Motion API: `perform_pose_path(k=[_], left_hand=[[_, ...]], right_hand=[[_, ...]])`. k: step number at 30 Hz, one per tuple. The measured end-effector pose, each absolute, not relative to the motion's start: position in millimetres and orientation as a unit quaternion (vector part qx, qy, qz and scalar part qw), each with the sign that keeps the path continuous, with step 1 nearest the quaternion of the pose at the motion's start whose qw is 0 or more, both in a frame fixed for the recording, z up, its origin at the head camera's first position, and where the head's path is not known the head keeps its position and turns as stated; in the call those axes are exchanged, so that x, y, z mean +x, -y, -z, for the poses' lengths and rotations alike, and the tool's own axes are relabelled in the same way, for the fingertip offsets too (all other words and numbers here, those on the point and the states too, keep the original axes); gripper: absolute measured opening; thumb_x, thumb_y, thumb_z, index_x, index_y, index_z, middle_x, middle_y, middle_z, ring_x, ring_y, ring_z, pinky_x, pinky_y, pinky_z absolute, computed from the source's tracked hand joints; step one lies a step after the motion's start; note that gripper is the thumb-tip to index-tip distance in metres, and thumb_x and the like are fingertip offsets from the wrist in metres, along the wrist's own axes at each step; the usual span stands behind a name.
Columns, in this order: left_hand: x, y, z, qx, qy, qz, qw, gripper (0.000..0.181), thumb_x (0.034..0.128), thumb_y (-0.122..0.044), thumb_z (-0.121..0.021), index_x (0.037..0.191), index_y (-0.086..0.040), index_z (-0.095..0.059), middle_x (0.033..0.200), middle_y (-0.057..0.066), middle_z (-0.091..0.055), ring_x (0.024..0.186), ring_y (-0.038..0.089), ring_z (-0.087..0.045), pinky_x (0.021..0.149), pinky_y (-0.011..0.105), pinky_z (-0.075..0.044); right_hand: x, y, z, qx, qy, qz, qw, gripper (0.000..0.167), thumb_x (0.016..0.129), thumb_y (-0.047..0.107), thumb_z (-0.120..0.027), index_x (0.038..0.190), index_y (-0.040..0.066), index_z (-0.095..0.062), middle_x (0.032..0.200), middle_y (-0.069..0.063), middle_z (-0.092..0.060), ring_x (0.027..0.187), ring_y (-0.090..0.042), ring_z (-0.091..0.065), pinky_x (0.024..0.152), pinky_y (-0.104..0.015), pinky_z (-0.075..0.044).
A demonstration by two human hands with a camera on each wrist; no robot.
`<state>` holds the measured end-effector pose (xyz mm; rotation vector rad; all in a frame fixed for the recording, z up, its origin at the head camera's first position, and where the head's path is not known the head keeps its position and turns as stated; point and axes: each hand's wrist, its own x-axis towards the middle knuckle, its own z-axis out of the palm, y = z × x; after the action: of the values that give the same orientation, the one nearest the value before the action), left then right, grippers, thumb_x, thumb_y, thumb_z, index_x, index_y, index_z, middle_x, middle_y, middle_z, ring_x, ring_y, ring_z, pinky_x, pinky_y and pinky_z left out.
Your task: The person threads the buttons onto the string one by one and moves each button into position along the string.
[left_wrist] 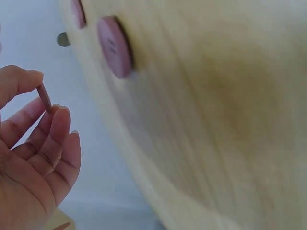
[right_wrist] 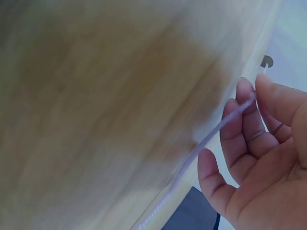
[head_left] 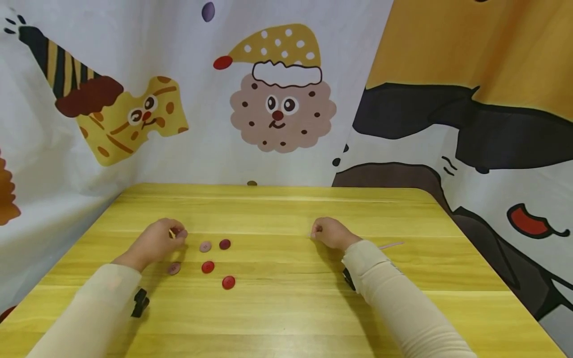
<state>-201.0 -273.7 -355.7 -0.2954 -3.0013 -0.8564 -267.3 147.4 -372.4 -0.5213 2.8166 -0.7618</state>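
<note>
Between thumb and fingertips the left hand (head_left: 157, 242) pinches a button (left_wrist: 44, 97), seen nearly edge-on in the left wrist view. Below that hand lies a pink button (head_left: 174, 268), and to its right another pink button (head_left: 205, 246) and a dark red one (head_left: 225, 244). Two red buttons (head_left: 208, 267) (head_left: 228, 282) lie nearer the front. The right hand (head_left: 332, 233) pinches a pale purple cord (right_wrist: 203, 142) near its end, which pokes past the thumb; the cord trails across the palm side. Its other end (head_left: 392, 245) shows beyond the right sleeve.
The yellow wood-grain table (head_left: 286, 318) spans the view below both arms. Behind it hangs a curtain (head_left: 201, 164) printed with cartoon figures. Dark wrist-worn devices (head_left: 140, 303) show under both sleeves.
</note>
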Motion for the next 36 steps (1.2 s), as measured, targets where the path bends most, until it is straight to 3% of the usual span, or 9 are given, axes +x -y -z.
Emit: perform_pose_path(k=[12,27,36], left_hand=[[-200,255,345,-0.091,0.945,0.312,0.015,0.022,0.0928,-0.015,-0.062,0.105,0.004,-0.064,0.097,0.013,-0.060,0.083,0.024,-0.056,0.070,0.036,-0.047],[-201,231,344,-0.110,0.936,0.333,0.027,0.022,0.0920,-0.011,-0.063,0.110,0.002,-0.062,0.102,0.014,-0.062,0.088,0.026,-0.056,0.072,0.036,-0.047],[-197,208,339,-0.122,0.913,0.390,-0.003,0.018,0.0927,-0.009,-0.062,0.107,0.001,-0.060,0.101,0.011,-0.059,0.087,0.025,-0.053,0.065,0.034,-0.053]], right_hand=[[-268,-149,372,-0.162,-0.947,0.265,0.080,0.006,0.091,0.008,-0.067,0.086,0.005,-0.066,0.085,-0.003,-0.065,0.071,-0.014,-0.051,0.067,-0.029,-0.044],[-264,-150,371,-0.143,-0.955,0.247,0.079,0.008,0.091,0.008,-0.066,0.087,0.003,-0.070,0.085,-0.004,-0.068,0.068,-0.014,-0.049,0.063,-0.027,-0.041],[-261,-153,368,-0.135,-0.953,0.259,0.074,0.009,0.093,0.011,-0.064,0.087,0.005,-0.067,0.083,-0.003,-0.064,0.069,-0.015,-0.049,0.065,-0.028,-0.041]])
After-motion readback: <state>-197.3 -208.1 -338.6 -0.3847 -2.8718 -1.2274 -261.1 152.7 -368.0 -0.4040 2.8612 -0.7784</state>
